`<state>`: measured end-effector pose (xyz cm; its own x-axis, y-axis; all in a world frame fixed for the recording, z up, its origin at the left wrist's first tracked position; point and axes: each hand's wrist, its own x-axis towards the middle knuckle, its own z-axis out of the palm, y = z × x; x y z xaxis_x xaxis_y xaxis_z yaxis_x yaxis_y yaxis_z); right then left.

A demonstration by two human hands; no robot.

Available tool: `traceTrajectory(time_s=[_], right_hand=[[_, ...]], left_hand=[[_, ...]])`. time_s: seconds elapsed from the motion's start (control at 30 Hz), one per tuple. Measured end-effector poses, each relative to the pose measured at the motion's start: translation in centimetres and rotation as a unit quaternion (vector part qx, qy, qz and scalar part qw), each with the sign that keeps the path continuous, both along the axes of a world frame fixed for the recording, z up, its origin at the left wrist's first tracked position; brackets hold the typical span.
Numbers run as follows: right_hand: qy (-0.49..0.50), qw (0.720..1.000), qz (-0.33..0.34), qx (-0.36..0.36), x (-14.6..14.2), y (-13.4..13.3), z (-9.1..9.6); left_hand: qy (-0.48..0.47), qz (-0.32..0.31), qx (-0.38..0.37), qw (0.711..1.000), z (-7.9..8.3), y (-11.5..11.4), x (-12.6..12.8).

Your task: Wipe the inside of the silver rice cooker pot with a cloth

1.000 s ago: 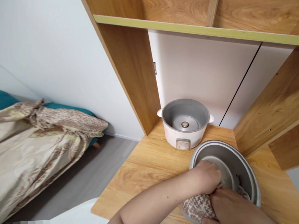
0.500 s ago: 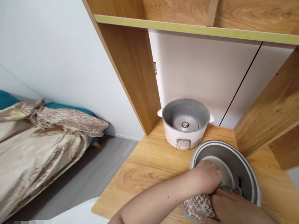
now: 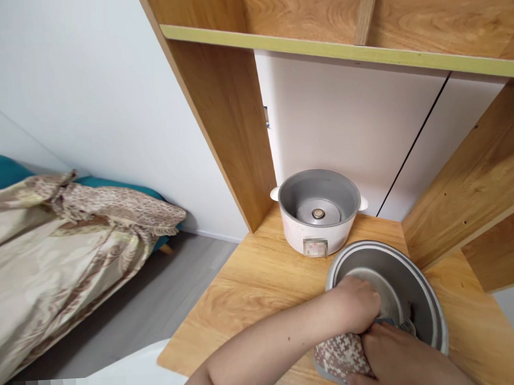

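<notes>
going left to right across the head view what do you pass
patterned bedcover → grey floor → wooden upright of the shelf → rice cooker base → metal inner pot with both hands on a patterned cloth at its near rim → slanted wooden panel

Cooker base (image 3: 318,212) on wooden counter (image 3: 253,284); blanket (image 3: 57,243) left.

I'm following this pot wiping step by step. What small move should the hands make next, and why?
Probably sweep the patterned cloth further round the inner wall of the metal pot. Both the left hand and the right hand bunch the cloth at the pot's near rim, while the far wall and the bottom lie uncovered. The cooker base stands apart behind it, its well open.
</notes>
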<state>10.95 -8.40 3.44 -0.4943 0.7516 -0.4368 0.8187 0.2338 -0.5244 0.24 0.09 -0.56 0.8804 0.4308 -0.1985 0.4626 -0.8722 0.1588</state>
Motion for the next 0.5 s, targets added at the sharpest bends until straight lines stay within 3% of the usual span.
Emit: traceTrajectory(time_s=[0.3, 0.5], right_hand=[[0.019, 1.0, 0.008, 0.015, 0.02, 0.0, -0.28], [-0.019, 1.0, 0.011, 0.011, -0.01, -0.08, -0.48]], left_hand=[[0.002, -0.009, 0.0, 1.0, 0.23, 0.03, -0.11], [-0.008, -0.006, 0.01, 1.0, -0.14, 0.07, 0.0]])
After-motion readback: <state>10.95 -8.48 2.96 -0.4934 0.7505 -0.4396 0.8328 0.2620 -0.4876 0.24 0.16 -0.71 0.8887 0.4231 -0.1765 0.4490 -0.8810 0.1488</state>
